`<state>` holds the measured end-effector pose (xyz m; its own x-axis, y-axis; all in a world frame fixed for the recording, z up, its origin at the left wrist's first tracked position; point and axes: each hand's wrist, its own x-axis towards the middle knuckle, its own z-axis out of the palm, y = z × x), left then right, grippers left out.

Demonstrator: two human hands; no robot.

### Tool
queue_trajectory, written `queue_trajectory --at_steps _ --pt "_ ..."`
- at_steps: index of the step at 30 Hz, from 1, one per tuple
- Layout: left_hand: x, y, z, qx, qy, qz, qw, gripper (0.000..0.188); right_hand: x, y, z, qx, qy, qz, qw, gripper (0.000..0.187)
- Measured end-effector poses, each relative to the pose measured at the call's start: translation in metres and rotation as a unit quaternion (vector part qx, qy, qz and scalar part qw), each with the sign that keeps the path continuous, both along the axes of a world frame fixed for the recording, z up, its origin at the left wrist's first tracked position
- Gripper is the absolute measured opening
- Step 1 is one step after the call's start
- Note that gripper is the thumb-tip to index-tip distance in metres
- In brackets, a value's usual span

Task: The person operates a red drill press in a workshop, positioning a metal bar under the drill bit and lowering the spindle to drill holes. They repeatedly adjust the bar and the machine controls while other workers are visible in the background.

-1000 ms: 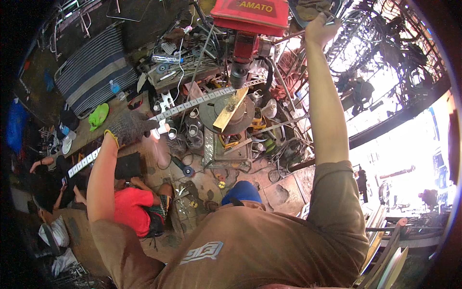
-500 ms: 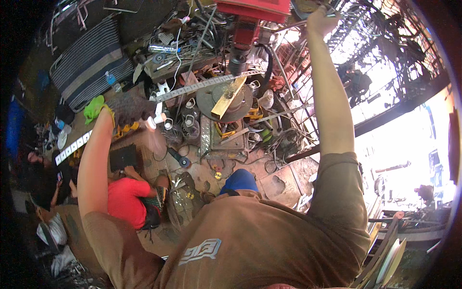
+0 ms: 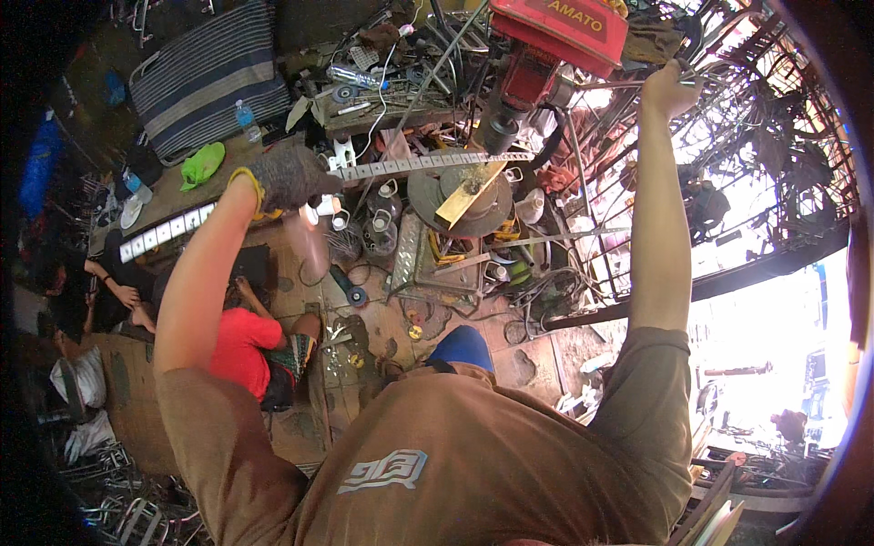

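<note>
My left hand (image 3: 287, 182), in a dark grey glove with a yellow cuff, is closed round a long pale metal strip (image 3: 410, 166) with evenly spaced dark holes or marks. The strip runs past both sides of the glove. Its right part lies over a yellowish wooden block (image 3: 455, 207) on the round table (image 3: 421, 197) of a red drill press (image 3: 555, 32). The chuck (image 3: 501, 127) stands just above the strip; whether the bit touches it, I cannot tell. At upper right, my bare right hand (image 3: 672, 93) grips the drill press's feed lever (image 3: 610, 85).
A person in a red shirt (image 3: 241, 350) sits low at left, with another person's arms (image 3: 114, 287) beyond. An angle grinder (image 3: 350, 287) lies on the tiled floor. Plastic jugs (image 3: 381, 227) stand by the press. A metal grille (image 3: 728, 264) borders the right, and a green cloth (image 3: 202, 166) lies on the bench.
The view has shifted, so more of the drill press shows and the scene sits lower and further right. Both hands keep their holds on the strip and the lever.
</note>
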<state>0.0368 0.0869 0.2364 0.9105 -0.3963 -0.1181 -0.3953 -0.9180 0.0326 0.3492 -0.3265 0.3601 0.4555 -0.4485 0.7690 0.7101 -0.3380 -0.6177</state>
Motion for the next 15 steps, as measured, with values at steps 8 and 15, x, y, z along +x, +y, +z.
queue_trajectory --at_steps 8,15 --pt "-0.044 -0.028 -0.072 -0.122 0.007 0.286 0.950 0.050 0.005 -0.002 -0.005 -0.019 -0.020 -0.007 1.000 0.034" --pt "-0.066 -0.061 -0.141 -0.244 -0.009 0.367 0.898 0.050 0.014 -0.003 -0.002 0.041 -0.018 -0.001 0.999 0.041"
